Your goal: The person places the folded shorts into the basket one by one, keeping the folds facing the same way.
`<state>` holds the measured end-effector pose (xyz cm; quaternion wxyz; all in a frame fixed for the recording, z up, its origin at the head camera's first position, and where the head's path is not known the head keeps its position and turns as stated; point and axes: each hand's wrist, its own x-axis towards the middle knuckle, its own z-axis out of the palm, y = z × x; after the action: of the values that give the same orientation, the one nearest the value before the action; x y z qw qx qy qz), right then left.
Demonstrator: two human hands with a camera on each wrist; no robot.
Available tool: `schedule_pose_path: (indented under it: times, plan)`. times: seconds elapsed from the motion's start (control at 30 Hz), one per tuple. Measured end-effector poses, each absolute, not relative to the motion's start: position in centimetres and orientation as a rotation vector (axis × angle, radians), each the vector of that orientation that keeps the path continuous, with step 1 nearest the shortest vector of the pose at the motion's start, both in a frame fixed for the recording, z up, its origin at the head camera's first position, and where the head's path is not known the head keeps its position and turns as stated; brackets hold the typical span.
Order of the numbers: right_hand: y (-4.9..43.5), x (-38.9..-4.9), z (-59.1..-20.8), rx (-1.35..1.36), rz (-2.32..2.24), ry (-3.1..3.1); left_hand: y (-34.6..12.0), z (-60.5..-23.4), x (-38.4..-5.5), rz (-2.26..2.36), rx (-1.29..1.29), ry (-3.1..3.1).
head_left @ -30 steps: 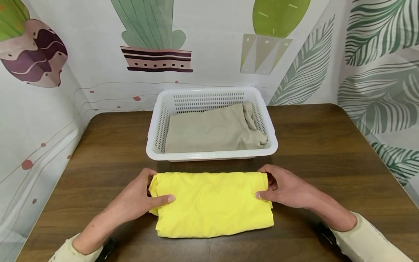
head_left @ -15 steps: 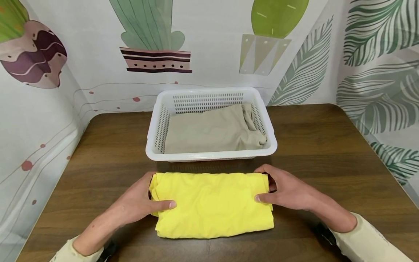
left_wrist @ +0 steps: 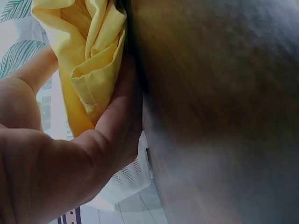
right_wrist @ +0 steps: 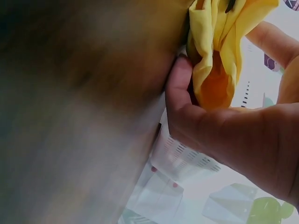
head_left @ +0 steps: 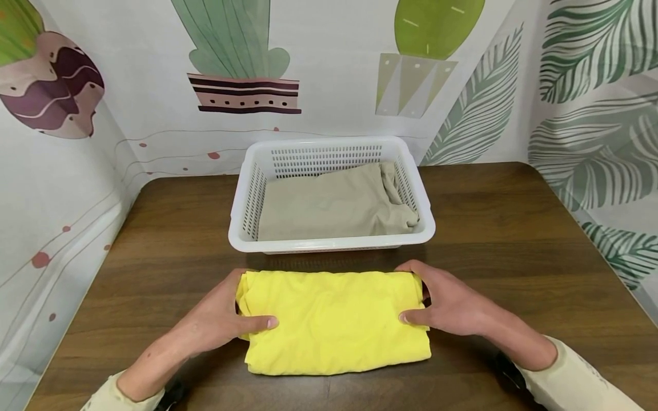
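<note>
A folded piece of yellow cloth (head_left: 336, 322) lies in a flat rectangle on the wooden table, near the front. My left hand (head_left: 218, 317) grips its left end, thumb on top. In the left wrist view, fingers (left_wrist: 124, 102) reach under the layered folds of the yellow cloth (left_wrist: 88, 60). At the opposite end, my right hand (head_left: 452, 302) holds the cloth the same way, thumb above. The right wrist view has fingers (right_wrist: 180, 84) tucked between the cloth (right_wrist: 217, 70) and the table. Most fingertips are hidden by the cloth.
Just behind the yellow cloth stands a white perforated plastic basket (head_left: 329, 245). Folded beige cloth (head_left: 329, 205) lies inside it, bunched at the right. A patterned fabric backdrop (head_left: 339, 68) rises behind the brown wooden table (head_left: 493, 228).
Both hands have closed in a little around the ends of the yellow cloth, the left thumb sliding slightly inward and the right fingers further over the back edge. The cloth has hardly moved.
</note>
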<state>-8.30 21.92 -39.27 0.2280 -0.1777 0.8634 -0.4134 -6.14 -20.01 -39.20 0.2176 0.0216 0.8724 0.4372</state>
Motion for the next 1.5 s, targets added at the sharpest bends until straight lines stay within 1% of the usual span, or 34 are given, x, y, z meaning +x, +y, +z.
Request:
schedule_pose_path:
  times: [0.27,1.1,1.5]
  plan:
    - [21.72,-8.15,-39.37,-0.479,-1.126,2.408,-19.96,-39.32,-6.02,1.228,0.071,2.411]
    - [21.92,-8.38,-39.29,-0.464,-1.323,2.232,-19.74,-39.32,-6.03,1.298,0.061,2.343]
    - [22.08,-8.45,-39.24,-0.47,-1.36,2.185,-19.69,-39.27,-5.83,1.349,0.105,2.314]
